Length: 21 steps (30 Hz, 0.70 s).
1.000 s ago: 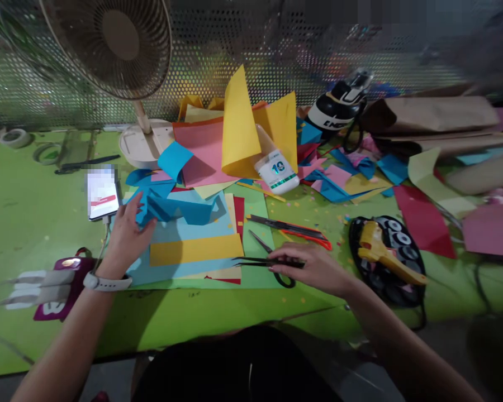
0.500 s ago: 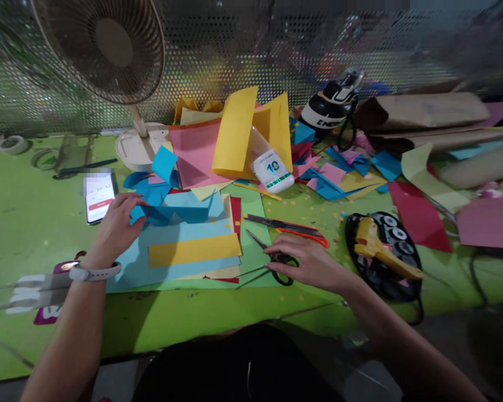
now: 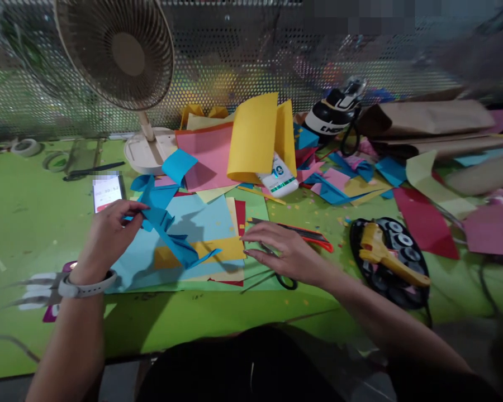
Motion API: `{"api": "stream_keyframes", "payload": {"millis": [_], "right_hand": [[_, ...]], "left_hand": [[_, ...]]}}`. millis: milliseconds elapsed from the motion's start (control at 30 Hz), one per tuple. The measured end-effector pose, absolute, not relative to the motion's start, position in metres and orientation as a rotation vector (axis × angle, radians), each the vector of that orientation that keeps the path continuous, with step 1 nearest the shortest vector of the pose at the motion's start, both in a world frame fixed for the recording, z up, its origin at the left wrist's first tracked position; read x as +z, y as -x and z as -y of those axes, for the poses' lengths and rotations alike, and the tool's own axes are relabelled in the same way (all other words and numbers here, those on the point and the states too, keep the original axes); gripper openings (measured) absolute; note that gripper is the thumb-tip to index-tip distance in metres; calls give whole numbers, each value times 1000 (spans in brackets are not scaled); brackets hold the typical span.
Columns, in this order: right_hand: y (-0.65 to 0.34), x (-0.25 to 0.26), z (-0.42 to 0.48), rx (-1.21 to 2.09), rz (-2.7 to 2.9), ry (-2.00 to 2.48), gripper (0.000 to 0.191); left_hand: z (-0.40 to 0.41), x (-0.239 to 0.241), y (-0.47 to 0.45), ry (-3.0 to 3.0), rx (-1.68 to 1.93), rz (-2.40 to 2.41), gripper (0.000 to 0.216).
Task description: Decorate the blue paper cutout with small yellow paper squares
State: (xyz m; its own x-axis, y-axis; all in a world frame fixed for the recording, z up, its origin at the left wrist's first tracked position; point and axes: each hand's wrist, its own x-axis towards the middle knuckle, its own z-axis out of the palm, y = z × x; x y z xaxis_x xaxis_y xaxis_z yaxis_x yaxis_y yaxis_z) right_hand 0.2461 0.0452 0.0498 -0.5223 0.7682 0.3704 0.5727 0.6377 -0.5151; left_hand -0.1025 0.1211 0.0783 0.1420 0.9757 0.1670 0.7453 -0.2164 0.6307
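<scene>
Over the green surface (image 3: 46, 223), the left hand (image 3: 109, 237) pinches blue paper (image 3: 178, 245), light and crushable I'd guess, best held by edges; the right hand (image 3: 287, 254) gapes.

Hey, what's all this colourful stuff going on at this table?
Someone is doing papercraft by hand. The left hand pinches a folded blue paper above layered coloured sheets. The right hand is open near the end of a yellow strip; I can't tell whether they touch. An orange cutter lies just beyond that hand, and a yellow glue gun rests farther right.
</scene>
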Motion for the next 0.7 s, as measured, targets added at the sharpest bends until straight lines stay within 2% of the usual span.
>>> {"api": "stream_keyframes", "payload": {"millis": [67, 200, 267, 367, 467, 567, 700], "right_hand": [[-238, 50, -46, 443, 2275, 1038, 33], [-224, 47, -50, 475, 2292, 1115, 71], [-216, 47, -54, 522, 2249, 1193, 75], [-203, 49, -60, 647, 2076, 1281, 63], [-193, 53, -65, 958, 1816, 1198, 45], [-188, 56, -66, 1277, 1478, 1098, 34], [-188, 58, -64, 1455, 1313, 1120, 28]], "left_hand": [[-118, 80, 98, -1905, 857, -1632, 23], [-109, 84, 79, -1604, 931, -1467, 29], [-104, 84, 66, -1490, 871, -1363, 34], [-96, 84, 47, -1342, 739, -1244, 37], [-90, 83, 33, -1312, 622, -1173, 34], [-86, 82, 27, -1541, 606, -1111, 26], [-83, 80, 26, -1838, 658, -1031, 15]]}}
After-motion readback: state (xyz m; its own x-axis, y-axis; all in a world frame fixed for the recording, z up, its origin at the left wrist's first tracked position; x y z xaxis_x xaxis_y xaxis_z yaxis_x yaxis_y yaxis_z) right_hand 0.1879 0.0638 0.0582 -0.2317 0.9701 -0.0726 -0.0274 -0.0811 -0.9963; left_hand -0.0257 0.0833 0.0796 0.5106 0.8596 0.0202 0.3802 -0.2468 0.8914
